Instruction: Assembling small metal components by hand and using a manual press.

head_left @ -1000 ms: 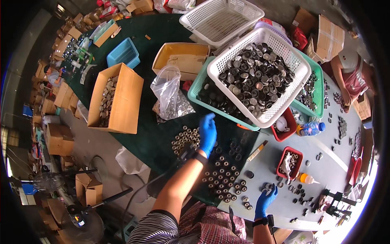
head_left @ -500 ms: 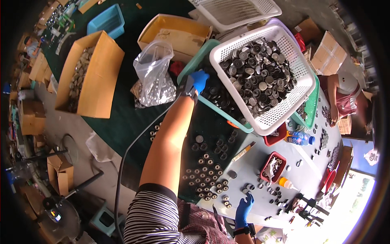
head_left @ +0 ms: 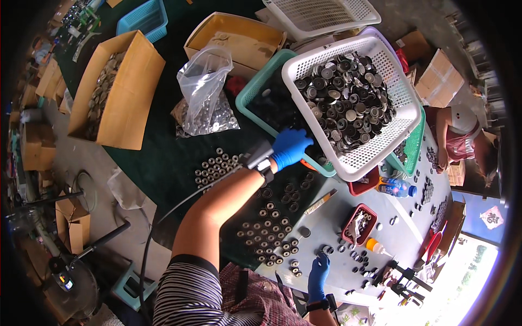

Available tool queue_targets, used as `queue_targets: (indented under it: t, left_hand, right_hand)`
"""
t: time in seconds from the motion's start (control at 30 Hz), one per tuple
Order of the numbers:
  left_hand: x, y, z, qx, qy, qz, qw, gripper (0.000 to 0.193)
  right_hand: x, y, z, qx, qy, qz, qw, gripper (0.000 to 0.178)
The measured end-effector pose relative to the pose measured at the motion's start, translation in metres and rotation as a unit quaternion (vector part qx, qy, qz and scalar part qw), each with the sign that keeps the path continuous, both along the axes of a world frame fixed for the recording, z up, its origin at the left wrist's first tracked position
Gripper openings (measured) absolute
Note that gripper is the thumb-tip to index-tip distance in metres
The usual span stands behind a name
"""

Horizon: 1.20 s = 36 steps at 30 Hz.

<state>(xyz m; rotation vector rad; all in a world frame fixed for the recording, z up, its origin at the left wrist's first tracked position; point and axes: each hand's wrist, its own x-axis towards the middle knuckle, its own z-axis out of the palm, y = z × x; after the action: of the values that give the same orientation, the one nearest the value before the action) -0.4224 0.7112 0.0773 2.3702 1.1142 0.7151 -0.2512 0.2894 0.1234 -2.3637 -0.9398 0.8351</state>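
On the far side of the table, the white basket sits heaped with dark caps, leaning over the green basket below it. Anyone working there does well, I'd judge, to keep knuckles off that upper basket, since a knock could spill the heap. A cable trails to the left wrist across the near-left rings; lifting the forearm should stop it dragging through the rows.

The left hand, gloved in blue, is at the green basket's near rim, close by the white one, its fingers bent and partly closed. From here I cannot tell whether it has hold of anything. A light pinch, drawn up and over the rim, seems better than raking. The right hand, gloved too, is half curled at the table's near edge, fingertips at a dark ring lying on the grey top; touching or just beside it, I can't say, nor whether anything is gripped. It would serve best kept low and steady there.

Against half a second ago, the left forearm has drawn back toward the near side and uncovered more of the rings. Its hand has gone from the green basket's left end to the near rim, further right. The right hand keeps its place by the ring, its fingers gathered closer together.
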Motion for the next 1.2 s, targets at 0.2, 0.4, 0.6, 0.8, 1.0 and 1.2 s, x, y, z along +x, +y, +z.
queue_targets:
  t: [0.2,0.4,0.6,0.8,1.0,1.2]
  left_hand:
    - [0.065,-0.004,-0.015,-0.24,-0.071,0.059,0.966,0.023]
    - [0.086,0.005,-0.053,-0.204,-0.132,0.116,0.963,0.028]
    - [0.058,0.029,-0.052,-0.105,-0.197,0.142,0.964,0.027]
    - [0.01,0.05,0.0,-0.182,0.014,0.054,0.982,0.015]
    - [0.035,0.026,-0.041,-0.105,0.044,0.079,0.99,0.019]
    - [0.039,0.038,-0.058,-0.293,-0.182,0.154,0.926,0.028]
  right_hand:
    - [-0.007,-0.004,-0.003,-0.008,-0.007,-0.009,1.0,0.026]
    - [-0.013,-0.01,-0.003,-0.01,0.021,-0.023,0.999,0.024]
    - [-0.014,-0.01,0.006,-0.001,0.039,-0.022,0.999,0.023]
    - [-0.007,-0.034,-0.007,-0.022,0.071,-0.047,0.996,0.024]
    - [-0.02,-0.012,0.003,-0.033,0.086,0.0,0.996,0.025]
    - [-0.026,-0.004,0.003,-0.021,0.077,0.027,0.996,0.024]
